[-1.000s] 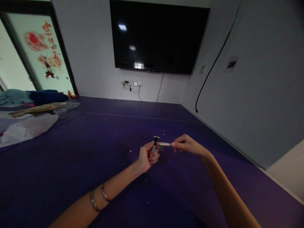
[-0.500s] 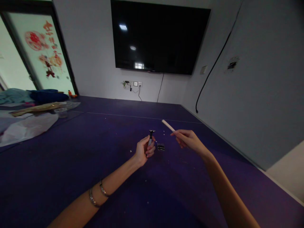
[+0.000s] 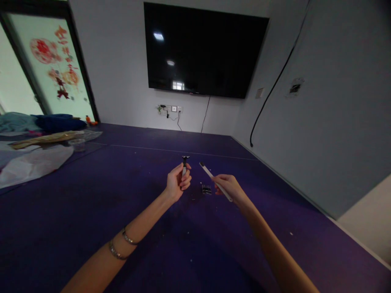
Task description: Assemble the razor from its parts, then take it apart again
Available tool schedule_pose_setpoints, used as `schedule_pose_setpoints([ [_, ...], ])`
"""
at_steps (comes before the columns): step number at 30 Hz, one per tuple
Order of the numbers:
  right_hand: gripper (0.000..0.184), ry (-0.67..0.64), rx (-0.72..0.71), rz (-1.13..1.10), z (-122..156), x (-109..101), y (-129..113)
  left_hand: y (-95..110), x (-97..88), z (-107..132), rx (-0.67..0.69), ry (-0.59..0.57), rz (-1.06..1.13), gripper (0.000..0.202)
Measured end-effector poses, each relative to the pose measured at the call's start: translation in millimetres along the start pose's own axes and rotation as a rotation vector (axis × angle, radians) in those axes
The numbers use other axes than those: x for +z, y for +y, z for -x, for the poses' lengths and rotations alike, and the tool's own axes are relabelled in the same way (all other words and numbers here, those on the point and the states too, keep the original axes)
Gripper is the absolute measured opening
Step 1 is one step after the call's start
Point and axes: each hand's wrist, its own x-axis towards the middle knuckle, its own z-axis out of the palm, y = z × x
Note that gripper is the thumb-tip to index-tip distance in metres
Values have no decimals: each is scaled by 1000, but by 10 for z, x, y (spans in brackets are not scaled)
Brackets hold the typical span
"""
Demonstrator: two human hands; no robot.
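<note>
My left hand (image 3: 177,182) is closed round the grey handle of a razor (image 3: 184,166), its dark head pointing up and away from me. To its right, my right hand (image 3: 228,186) pinches a slim white toothbrush (image 3: 207,171) with dark bristles at its far end. The brush tilts, its bristle end toward the razor but apart from it, its handle end sticking out below my fingers. A small dark case with clear edges (image 3: 207,189) lies on the purple surface (image 3: 137,228) between and just below both hands. Its contents are too small to make out.
Small white bits (image 3: 291,233) are scattered on the surface. At the left lie a white plastic bag (image 3: 36,165), a clear cup (image 3: 77,144) and dark blue cloth (image 3: 59,123). A black cable (image 3: 271,89) hangs along the right wall, and a television (image 3: 207,49) is on the wall ahead.
Both hands have shifted left, the left one with the razor also slightly up. The toothbrush has turned in my right hand, so its dark bristles and handle end now show.
</note>
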Motion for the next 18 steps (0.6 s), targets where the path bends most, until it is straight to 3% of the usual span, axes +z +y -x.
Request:
schedule_pose_setpoints([
  [5,28,177,-167,705,-35,247,245,27,24,-2,13,1,9,20],
  [8,29,186,-137,972,-23,418,356,30,36,4,16,-5,-7,21],
  [13,31,113,-86,1094,-53,643,480,11,51,21,10,-13,-32,20],
  [18,34,108,-54,1113,-60,733,532,-21,36,26,-5,-24,-40,22],
])
